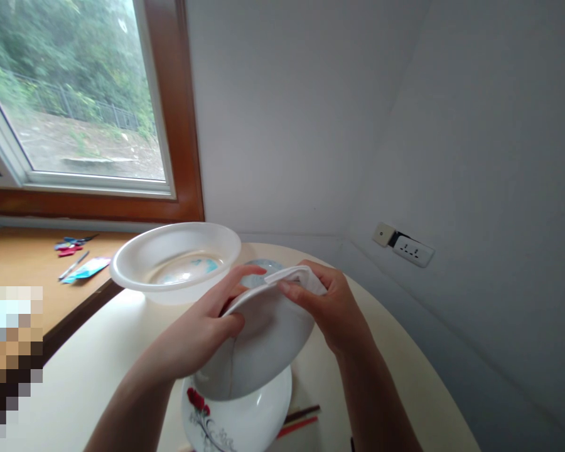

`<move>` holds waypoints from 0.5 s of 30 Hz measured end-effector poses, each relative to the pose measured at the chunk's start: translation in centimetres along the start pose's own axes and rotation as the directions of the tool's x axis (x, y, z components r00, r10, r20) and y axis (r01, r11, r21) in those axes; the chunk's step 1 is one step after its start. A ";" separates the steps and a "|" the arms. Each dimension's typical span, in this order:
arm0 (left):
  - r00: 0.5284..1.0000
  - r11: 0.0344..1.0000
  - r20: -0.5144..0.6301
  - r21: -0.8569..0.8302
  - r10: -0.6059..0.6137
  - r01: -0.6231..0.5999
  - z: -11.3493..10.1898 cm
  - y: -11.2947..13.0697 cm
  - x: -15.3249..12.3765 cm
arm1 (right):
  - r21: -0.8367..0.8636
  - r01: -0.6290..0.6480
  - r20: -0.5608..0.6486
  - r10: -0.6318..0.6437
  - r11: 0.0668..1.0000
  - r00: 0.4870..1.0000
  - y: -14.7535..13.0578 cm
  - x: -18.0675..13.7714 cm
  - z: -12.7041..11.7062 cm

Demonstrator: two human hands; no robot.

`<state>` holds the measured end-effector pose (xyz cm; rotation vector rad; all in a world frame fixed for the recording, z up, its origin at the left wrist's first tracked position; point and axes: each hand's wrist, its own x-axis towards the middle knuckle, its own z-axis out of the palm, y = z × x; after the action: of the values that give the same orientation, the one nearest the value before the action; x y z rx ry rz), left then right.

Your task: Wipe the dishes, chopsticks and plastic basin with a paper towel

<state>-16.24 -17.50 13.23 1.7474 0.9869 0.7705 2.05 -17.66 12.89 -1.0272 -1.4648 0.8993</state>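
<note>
A plain white plate (268,351) is tilted steeply above the table, with a thin dark line down its near face. My left hand (202,326) grips its upper left rim, thumb on the near side and fingers behind. At the upper right rim, my right hand (332,307) is closed on a folded white tissue (306,274), pressing it over the edge with the thumb in front. Underneath, another white plate (249,417) with a red rose pattern lies on the table, partly covered by the raised one.
A translucent white basin (136,267) stands at the back left of the round table (390,376). Behind my hands is a bluish clear round item (258,270), partly hidden. Dark and red sticks (301,419) lie right of the lower plate. A wooden desk (19,263) holds scissors and a pen.
</note>
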 end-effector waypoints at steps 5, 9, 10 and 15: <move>1.000 1.000 -0.008 0.026 0.011 -0.011 0.0 0.1 0.1 | 0.009 -0.004 -0.011 0.004 1.000 1.000 0.0 0.0 0.1; 1.000 0.999 -0.012 0.044 0.009 -0.009 0.1 0.3 0.0 | 0.015 -0.008 0.002 0.008 1.000 1.000 -0.1 0.0 0.1; 1.000 0.999 -0.012 0.046 0.006 -0.005 0.1 0.3 0.0 | 0.017 -0.007 0.008 0.007 1.000 1.000 -0.1 -0.1 0.2; 1.000 0.999 -0.005 0.045 0.023 -0.023 0.1 0.2 -0.1 | 0.028 -0.014 -0.040 0.015 1.000 0.999 -0.1 0.0 0.3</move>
<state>-16.18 -17.65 13.41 1.7987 0.9961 0.7736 1.74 -17.71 12.91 -1.0305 -1.4091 0.9019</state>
